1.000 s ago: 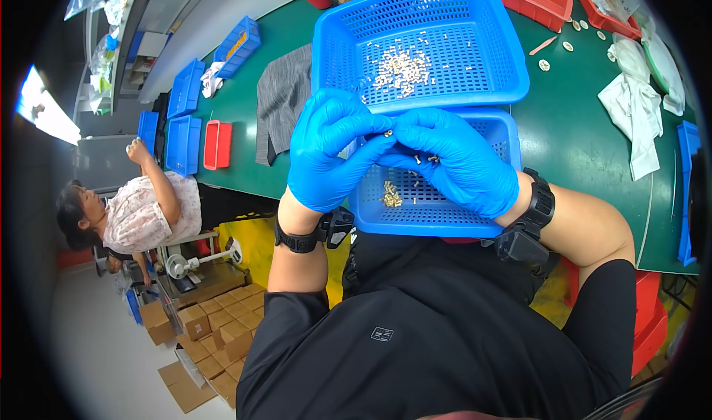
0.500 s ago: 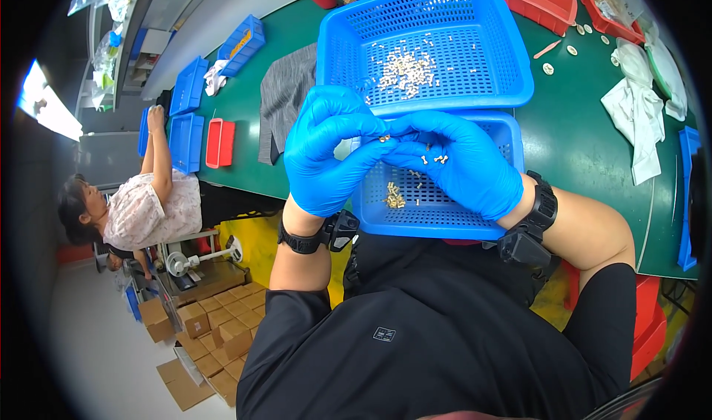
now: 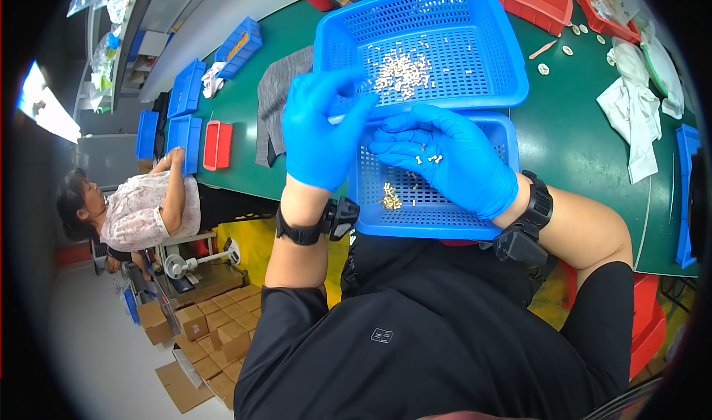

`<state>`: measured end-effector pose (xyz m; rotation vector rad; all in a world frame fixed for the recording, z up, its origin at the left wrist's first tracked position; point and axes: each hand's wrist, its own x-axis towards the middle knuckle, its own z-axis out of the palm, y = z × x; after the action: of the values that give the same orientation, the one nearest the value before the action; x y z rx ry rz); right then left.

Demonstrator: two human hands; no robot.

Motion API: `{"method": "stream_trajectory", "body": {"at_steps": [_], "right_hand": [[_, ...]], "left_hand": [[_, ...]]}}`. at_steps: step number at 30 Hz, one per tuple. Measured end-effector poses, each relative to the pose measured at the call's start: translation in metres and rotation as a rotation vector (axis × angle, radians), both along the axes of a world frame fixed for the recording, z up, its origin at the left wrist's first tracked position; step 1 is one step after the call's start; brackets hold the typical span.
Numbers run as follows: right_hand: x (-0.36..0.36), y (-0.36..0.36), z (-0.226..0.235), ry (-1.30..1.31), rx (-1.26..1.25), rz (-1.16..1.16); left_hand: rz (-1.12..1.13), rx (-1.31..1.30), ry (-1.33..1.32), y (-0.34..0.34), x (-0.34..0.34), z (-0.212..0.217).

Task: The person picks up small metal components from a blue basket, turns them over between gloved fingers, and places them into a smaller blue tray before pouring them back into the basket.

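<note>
My left hand (image 3: 320, 132), in a blue glove, hovers by the near left corner of the large blue basket (image 3: 512, 86). Its thumb and forefinger are spread, with nothing visible between them. Above the smaller blue basket (image 3: 445, 227) my right hand (image 3: 460, 166), gloved alike, is cupped palm up. A few small dumbbell-shaped metal pieces (image 3: 435, 159) lie in its palm and fingers. Many pale pieces of this kind (image 3: 403, 74) are heaped in the large basket. A small pile of gold-coloured pieces (image 3: 390, 197) sits at the left of the smaller one.
Red trays (image 3: 530, 3) stand at the far right of the green table, near several pale discs (image 3: 544, 70) and a white cloth (image 3: 632, 119). Grey fabric (image 3: 273, 97) lies left of the baskets. Another person (image 3: 144, 212) sits farther left, beside blue bins (image 3: 183, 134).
My hands have parted: the left moved slightly left and its fingers opened, while the right stayed cupped with pieces. The other person's hands came down toward the nearer blue bin.
</note>
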<state>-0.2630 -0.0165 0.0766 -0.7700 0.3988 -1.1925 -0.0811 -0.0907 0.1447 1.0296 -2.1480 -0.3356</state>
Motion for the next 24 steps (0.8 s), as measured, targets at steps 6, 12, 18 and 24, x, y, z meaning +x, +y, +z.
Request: {"method": "stream_trajectory", "body": {"at_steps": [6,12,18,24], "right_hand": [[0.0,-0.004,-0.019,0.129,-0.174,-0.134],[0.004,-0.006,-0.026,-0.055,-0.08,-0.044],[0.006,-0.003,-0.021,-0.04,0.131,-0.065],[0.003,0.0,-0.015,0.126,0.059,-0.079]], "left_hand": [[-0.376,0.033,-0.362,0.028,-0.005,0.003],[-0.354,0.015,-0.369,0.03,-0.006,-0.003],[-0.395,-0.036,-0.344,0.031,-0.012,-0.015],[-0.381,-0.019,-0.361,0.032,-0.016,-0.012]]}}
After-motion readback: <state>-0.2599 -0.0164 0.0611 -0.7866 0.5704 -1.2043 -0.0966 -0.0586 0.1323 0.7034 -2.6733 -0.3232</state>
